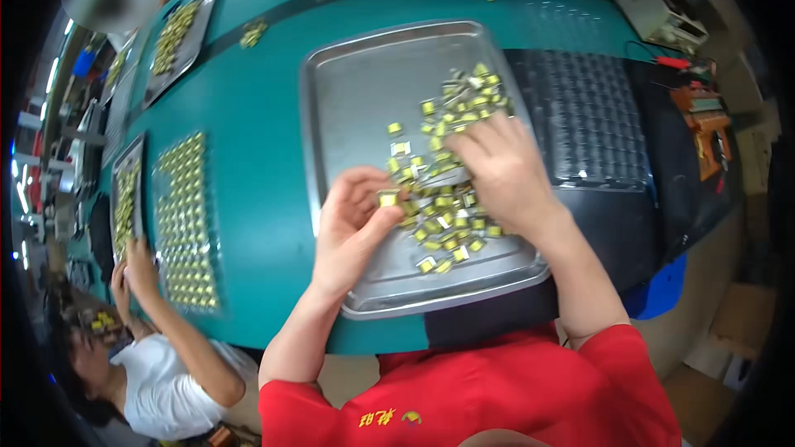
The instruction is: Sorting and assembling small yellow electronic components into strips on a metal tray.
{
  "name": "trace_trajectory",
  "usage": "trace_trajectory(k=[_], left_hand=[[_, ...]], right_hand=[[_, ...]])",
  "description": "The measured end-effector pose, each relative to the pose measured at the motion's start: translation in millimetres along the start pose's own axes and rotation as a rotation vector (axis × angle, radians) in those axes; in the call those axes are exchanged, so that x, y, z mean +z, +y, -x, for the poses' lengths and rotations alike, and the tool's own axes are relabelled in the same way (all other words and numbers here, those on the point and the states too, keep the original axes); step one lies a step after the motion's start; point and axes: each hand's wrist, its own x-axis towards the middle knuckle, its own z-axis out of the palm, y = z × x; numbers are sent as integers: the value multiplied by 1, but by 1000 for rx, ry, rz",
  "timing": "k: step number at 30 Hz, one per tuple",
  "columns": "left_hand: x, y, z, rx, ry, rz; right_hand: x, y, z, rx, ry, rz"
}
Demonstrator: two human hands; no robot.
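One small yellow-topped component [387,198] sits pinched between the thumb and fingers of the left hand [352,223], which closes narrowly on it; its yellow face points upward, probably so the person can look straight at it. Just right of that pinch, many loose components [451,219] lie scattered over a shallow metal tray [344,99], whose raised rim likely stops them sliding off. The right hand [512,170] is farther right and beyond, curled down with its fingertips among the pieces; whether they close on anything, I cannot tell. A slim metallic tool [445,176], perhaps tweezers, shows between the two hands, seemingly tucked under the right palm to leave the fingers free. Right of that hand, a clear pocketed sheet [592,120] lies beside the metal tray, apparently within easy reach. Well left of the pinch, a filled plastic sheet [184,219] holds components in even rows, its pockets presumably spacing them apart.
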Motion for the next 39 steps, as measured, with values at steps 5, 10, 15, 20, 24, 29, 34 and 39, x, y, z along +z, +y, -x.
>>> trace_trajectory(k=[5,10,15,20,24,29,34,39], left_hand=[[-5,0,-2,7,-65,-5],[-6,-1,-2,0,-82,19],[-7,-1,-1,5,-86,25],[-5,-2,-1,17,-90,23],[-4,-1,-1,20,-77,-56],[-2,1,-1,58,-100,-101],[-4,0,0,56,-91,-146],[2,-1,1,83,-57,-147]], right_hand=[[3,1,-1,-5,5,-9],[5,0,0,-12,15,-5],[3,-2,1,-12,11,5],[2,-4,1,-4,6,10],[0,-9,0,1,9,34],[2,-15,3,5,-37,45],[4,-16,4,12,-64,67],[2,-19,3,25,-78,55]])
